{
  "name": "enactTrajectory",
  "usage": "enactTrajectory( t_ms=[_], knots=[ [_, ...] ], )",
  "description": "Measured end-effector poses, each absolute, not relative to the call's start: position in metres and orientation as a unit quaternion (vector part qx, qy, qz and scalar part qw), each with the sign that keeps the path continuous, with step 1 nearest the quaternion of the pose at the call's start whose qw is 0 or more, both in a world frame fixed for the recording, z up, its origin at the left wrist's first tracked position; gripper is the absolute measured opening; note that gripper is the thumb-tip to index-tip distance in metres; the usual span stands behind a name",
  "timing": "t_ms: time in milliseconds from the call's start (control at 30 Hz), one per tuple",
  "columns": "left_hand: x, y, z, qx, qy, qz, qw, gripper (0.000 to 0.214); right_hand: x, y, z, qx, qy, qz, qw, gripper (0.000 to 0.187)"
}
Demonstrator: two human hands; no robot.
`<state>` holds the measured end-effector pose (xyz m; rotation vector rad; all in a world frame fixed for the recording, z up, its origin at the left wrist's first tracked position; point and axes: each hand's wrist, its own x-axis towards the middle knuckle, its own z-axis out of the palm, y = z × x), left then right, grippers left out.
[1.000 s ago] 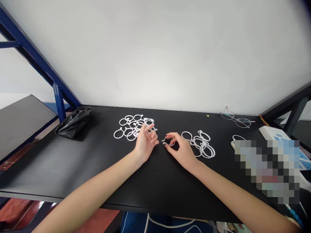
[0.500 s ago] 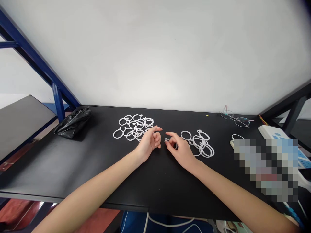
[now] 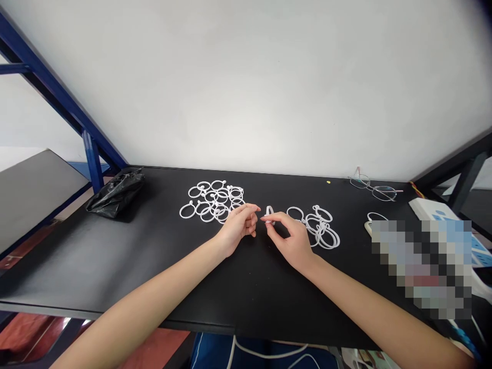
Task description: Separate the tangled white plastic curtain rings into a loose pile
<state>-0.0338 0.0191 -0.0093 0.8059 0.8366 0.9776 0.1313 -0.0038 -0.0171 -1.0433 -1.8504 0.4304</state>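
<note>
My right hand pinches a white curtain ring between thumb and fingers. This ring stands on edge above the dark tabletop, partly hidden by the fingertips. Just left of it, my left hand is loosely curled, its fingertips apart and nothing visible in them. Behind my left hand lies a cluster of white curtain rings, each with a small eyelet. A smaller, overlapping group of curtain rings lies beside my right hand, which covers part of it.
A crumpled black plastic bag lies at the left. Wire-framed glasses rest at the back right. Farther right are a blurred-out object and a white-and-blue power strip. A white wall rises behind the table.
The curtain ring in my right hand has turned from low beneath the fingers to upright above them. My right hand shifted slightly right; my left fingers and thumb drew closer together.
</note>
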Motion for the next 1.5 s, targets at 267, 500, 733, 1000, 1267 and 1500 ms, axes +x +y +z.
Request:
enactTrajectory(
  t_ms=[267,500,733,1000,1267,1500],
  knots=[
    [-0.032,0.017,-0.007,0.383,0.392,0.434,0.715,0.016,0.131,-0.004,-0.015,-0.415,-0.755,0.175,0.477,0.013],
    [-0.031,0.015,-0.005,0.397,0.396,0.415,0.716,0.014,0.132,-0.005,-0.018,-0.432,-0.745,0.180,0.476,0.014],
    [-0.027,0.011,-0.003,0.422,0.417,0.508,0.625,0.031,0.131,-0.004,-0.018,-0.420,-0.742,0.145,0.502,0.007],
    [-0.027,0.008,-0.002,0.544,0.353,0.465,0.602,0.047,0.130,-0.005,-0.013,-0.389,-0.740,0.141,0.530,0.008],
    [-0.028,0.009,-0.008,0.611,0.374,0.456,0.528,0.047,0.131,-0.007,-0.012,-0.401,-0.723,0.167,0.538,0.009],
    [-0.028,0.006,-0.012,0.719,0.355,0.440,0.404,0.048,0.131,-0.007,-0.013,-0.374,-0.721,0.188,0.552,0.011]
  ],
)
